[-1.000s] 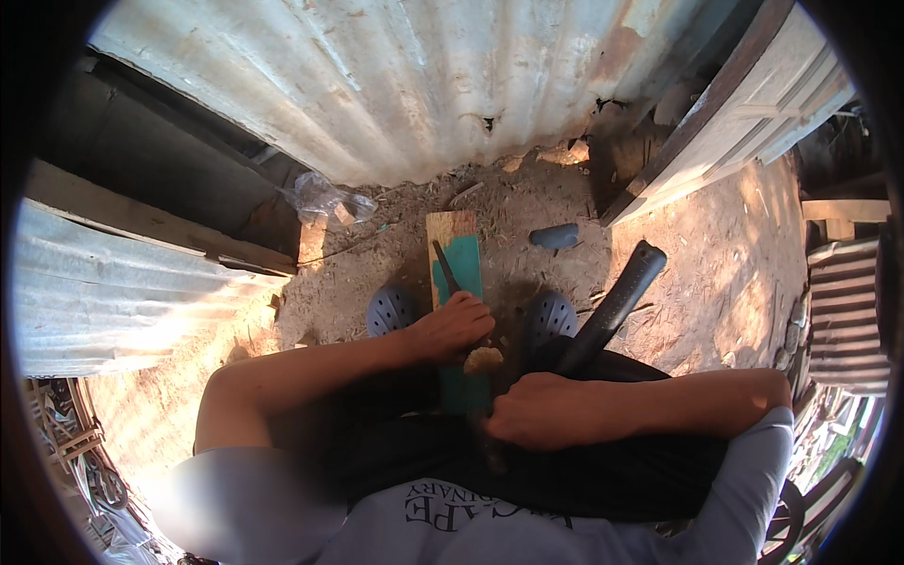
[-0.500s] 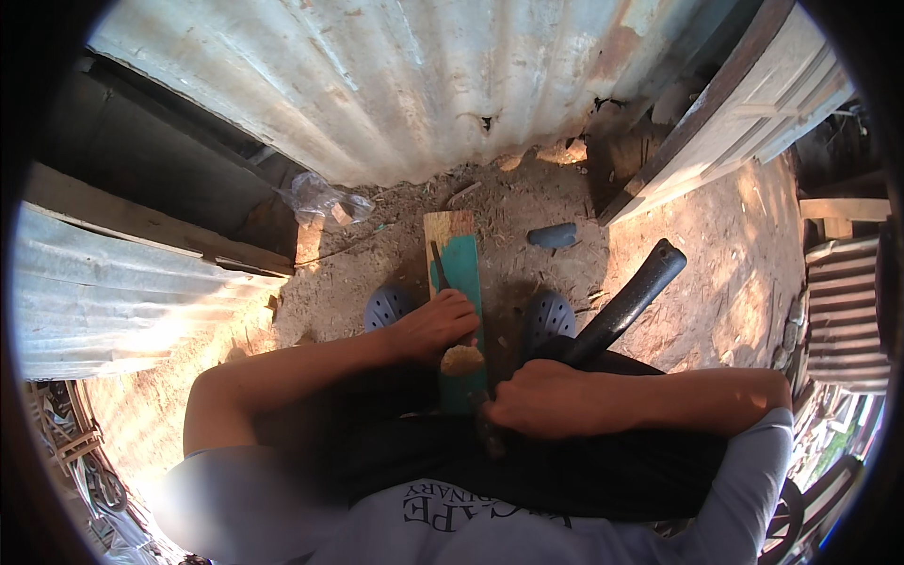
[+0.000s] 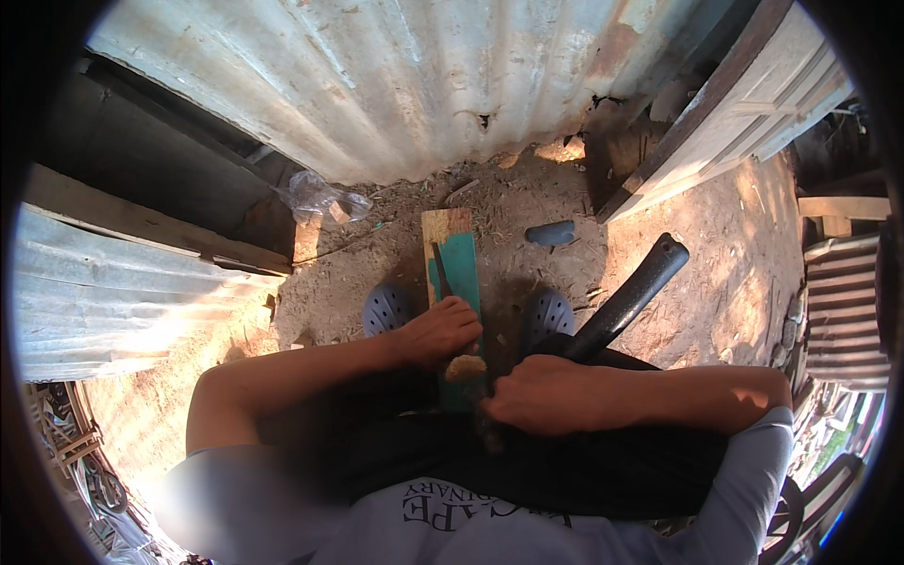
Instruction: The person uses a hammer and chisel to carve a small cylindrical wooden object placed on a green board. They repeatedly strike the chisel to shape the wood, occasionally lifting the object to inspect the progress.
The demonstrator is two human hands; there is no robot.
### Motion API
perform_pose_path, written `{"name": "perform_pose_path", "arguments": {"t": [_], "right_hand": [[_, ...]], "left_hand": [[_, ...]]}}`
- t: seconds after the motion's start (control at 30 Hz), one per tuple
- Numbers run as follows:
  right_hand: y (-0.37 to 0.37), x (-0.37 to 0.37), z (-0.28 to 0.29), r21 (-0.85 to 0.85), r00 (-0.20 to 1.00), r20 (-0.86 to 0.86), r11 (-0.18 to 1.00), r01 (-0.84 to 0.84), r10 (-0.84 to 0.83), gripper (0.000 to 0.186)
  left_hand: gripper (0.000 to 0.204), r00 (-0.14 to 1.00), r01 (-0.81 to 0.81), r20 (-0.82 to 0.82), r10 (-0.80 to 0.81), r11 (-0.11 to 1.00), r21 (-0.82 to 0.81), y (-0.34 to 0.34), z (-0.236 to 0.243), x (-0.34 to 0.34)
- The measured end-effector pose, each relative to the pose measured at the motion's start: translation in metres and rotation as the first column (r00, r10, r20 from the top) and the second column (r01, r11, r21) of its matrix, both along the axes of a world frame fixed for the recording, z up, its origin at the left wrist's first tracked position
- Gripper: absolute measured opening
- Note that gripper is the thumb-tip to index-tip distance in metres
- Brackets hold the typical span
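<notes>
My left hand [image 3: 440, 330] is closed round a chisel, its thin dark blade [image 3: 441, 268] pointing away from me along a green-painted board [image 3: 461, 264]. The chisel's worn, tan handle end [image 3: 465, 369] faces me. The board lies lengthwise between my feet, with bare wood at its far end and along its left edge. In a fist close to the head, my right hand [image 3: 541, 394] grips a hammer. Its black handle [image 3: 629, 299] sticks out to the far right. The dark hammer head, near the chisel's end, is blurred and partly hidden.
Grey clogs [image 3: 387, 309] flank the board on the dirt ground. Beyond it lie a dark grey piece [image 3: 551, 233] and a clear plastic bag [image 3: 325, 200]. A corrugated metal sheet [image 3: 377, 85] stands ahead, a wooden panel [image 3: 725, 113] at the far right.
My left hand and the chisel have shifted slightly toward me. The hammer handle has tilted up a little, and the board has moved slightly left at its far end.
</notes>
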State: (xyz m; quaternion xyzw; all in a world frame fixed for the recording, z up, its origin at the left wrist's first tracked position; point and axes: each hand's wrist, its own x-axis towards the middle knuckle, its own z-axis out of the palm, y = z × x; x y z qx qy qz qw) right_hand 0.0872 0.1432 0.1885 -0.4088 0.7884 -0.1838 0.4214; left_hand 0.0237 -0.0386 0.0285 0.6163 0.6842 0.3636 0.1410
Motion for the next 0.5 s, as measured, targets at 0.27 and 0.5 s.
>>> {"name": "perform_pose_path", "arguments": {"t": [0.27,0.5], "right_hand": [[0.002,-0.011,-0.001,0.056,0.988,0.122,0.994,0.091,-0.098,0.019],[-0.001,-0.01,0.001,0.101,0.989,0.148,0.994,-0.029,0.013,0.02]], "left_hand": [[0.017,0.995,-0.016,-0.102,0.011,0.999,-0.049,0.008,-0.022,0.015],[0.017,0.989,-0.043,-0.145,0.03,0.995,-0.093,0.012,-0.025,0.019]]}}
